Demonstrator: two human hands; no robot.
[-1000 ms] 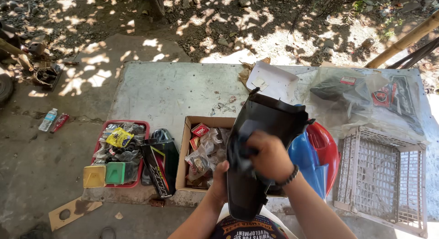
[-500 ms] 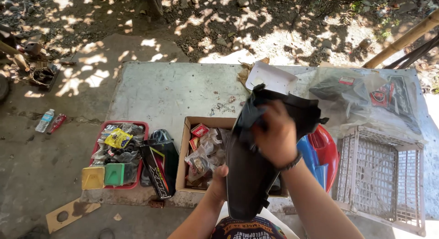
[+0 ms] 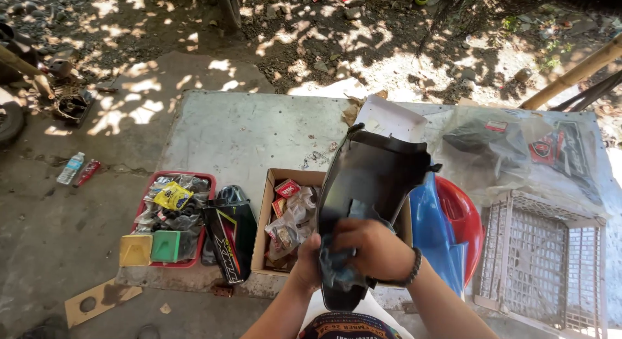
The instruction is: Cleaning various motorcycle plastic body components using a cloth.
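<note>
an outdoor yard of dirt and stones in dappled shade, with a grey concrete slab (image 3: 246, 128) on the ground. above an open cardboard box (image 3: 269, 212) a black plastic panel (image 3: 372, 183) is held upright, glossy and curved. the left hand (image 3: 310, 271) has its grip wrapped on the panel's lower edge; the right hand (image 3: 372, 248) presses a bluish rag (image 3: 340, 258) against it.
</note>
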